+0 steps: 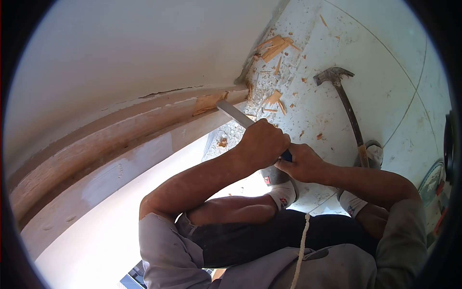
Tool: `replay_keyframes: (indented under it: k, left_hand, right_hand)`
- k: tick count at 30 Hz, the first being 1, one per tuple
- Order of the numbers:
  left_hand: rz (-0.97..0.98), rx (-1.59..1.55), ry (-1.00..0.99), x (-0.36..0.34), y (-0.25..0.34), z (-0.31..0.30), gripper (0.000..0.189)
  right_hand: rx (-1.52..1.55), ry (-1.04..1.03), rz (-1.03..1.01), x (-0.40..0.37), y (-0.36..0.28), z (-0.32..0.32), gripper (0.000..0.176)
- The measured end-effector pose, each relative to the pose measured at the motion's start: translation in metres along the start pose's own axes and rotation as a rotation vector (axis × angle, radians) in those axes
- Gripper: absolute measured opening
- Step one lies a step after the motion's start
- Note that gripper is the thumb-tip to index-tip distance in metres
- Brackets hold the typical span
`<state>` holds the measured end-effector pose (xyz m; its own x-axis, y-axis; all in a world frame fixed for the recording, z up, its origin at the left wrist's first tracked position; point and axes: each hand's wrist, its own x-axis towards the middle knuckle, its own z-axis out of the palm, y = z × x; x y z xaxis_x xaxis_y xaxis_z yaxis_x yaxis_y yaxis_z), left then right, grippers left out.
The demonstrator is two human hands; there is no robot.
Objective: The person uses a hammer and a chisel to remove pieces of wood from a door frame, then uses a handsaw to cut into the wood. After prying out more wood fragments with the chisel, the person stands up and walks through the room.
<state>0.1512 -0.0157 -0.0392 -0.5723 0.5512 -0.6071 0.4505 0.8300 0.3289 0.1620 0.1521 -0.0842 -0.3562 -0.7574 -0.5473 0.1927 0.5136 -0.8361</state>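
1. Chisel, flat and grey: I see its tip at the cut patch near the end of the wooden frame. I can't tell if the tip touches the wood.
2. Its long side runs on a slant, from that cut patch back to the hands, away from the wooden frame. It points across the wood, not along it.
3. My left hand is the one nearer to the wooden frame. Its fingers are curled tight around the chisel, just behind the bare blade.
4. My right hand is farther from the wooden frame. It is closed on the back end, where a bit of dark blue handle shows. The rest of the handle is hidden.
5. The wall goes up right beside the wooden frame, so there is hard stuff close on that side of the tip.
6. Wood chips and dust lie on the floor, just past the end of the wooden frame.
7. The hammer lies well apart from the wooden frame, out past the chips. Its handle reaches to the right shoe.
8. The left shoe is nearer to the wooden frame than the right one, and it sits close under the hands.
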Motion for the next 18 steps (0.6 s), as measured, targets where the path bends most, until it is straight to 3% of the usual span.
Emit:
replay_keyframes:
  k: [2, 4, 8, 11, 13, 17, 18]
  left_hand:
    - [-0.079, -0.032, -0.024, 0.003, 0.005, -0.006, 0.014]
    - [-0.083, -0.055, -0.018, 0.008, 0.007, -0.019, 0.014]
    - [-0.011, 0.055, 0.043, 0.019, 0.013, -0.026, 0.013]
    - [0.13, 0.143, 0.17, 0.024, 0.014, -0.019, 0.012]
    - [0.092, 0.101, 0.068, 0.023, 0.018, -0.024, 0.012]
    - [-0.006, 0.061, -0.136, 0.022, 0.017, -0.022, 0.013]
    - [-0.005, 0.056, -0.14, 0.021, 0.016, -0.021, 0.013]
  right_hand:
    - [-0.129, 0.003, 0.033, -0.004, -0.002, -0.004, 0.039]
    - [-0.232, 0.286, -0.112, -0.012, 0.0, -0.005, 0.039]
    - [-0.148, 0.25, -0.138, -0.018, 0.004, -0.025, 0.039]
    - [0.006, 0.091, -0.153, -0.019, 0.009, -0.041, 0.039]
    - [0.204, -0.357, 0.244, -0.02, -0.009, -0.064, 0.039]
    - [0.193, -0.322, 0.21, -0.016, 0.002, -0.041, 0.036]
    - [-0.036, -0.029, 0.022, -0.019, 0.009, -0.023, 0.034]
